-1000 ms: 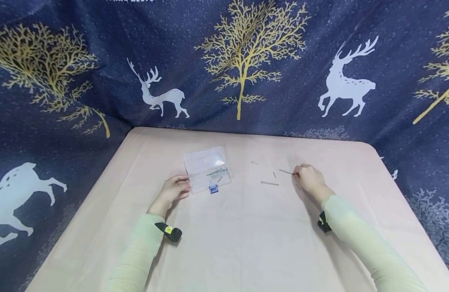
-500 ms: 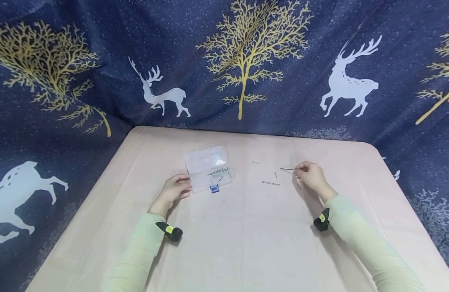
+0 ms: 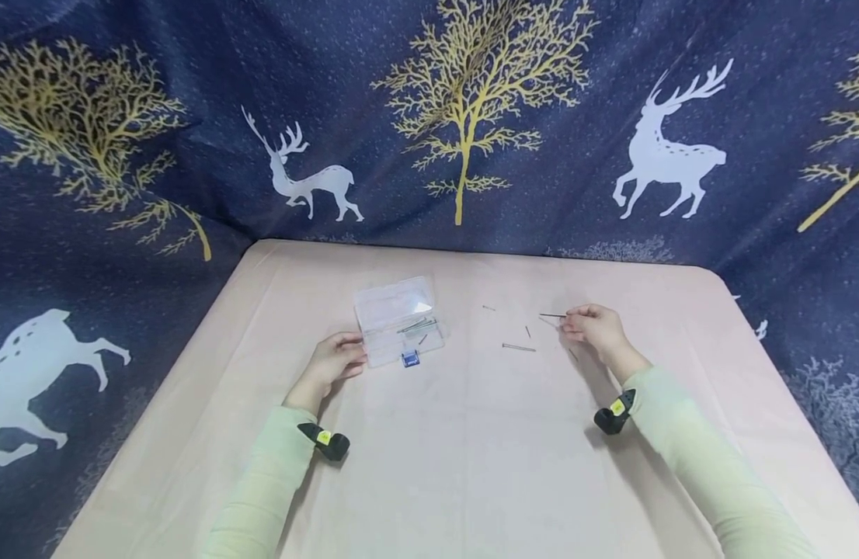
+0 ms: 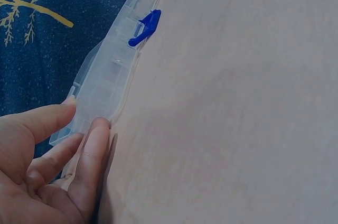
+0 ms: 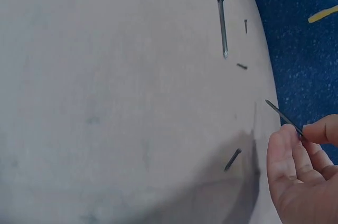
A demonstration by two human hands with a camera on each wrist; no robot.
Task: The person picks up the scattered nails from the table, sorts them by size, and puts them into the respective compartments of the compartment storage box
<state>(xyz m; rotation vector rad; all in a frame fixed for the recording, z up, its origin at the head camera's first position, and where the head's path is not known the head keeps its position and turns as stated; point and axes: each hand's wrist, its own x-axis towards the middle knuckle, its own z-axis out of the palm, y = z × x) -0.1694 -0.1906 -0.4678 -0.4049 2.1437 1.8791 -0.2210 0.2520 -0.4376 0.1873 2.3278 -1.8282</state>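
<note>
A clear plastic box with a blue latch lies with its lid raised on the table. Several nails are inside it. My left hand holds the box's left end, thumb on one side and fingers on the other, as the left wrist view shows. Over the right part of the table, my right hand pinches a nail between thumb and fingers, its tip pointing away from the hand. A long nail and several short ones, such as a nearer one, lie on the table.
A pale pink cloth covers the table. Behind it hangs a dark blue curtain printed with deer and trees. Black wrist cameras are strapped at both sleeves.
My right hand has lifted a nail off the table and moved slightly farther from me, the nail turning more level. My left hand stays at the box.
</note>
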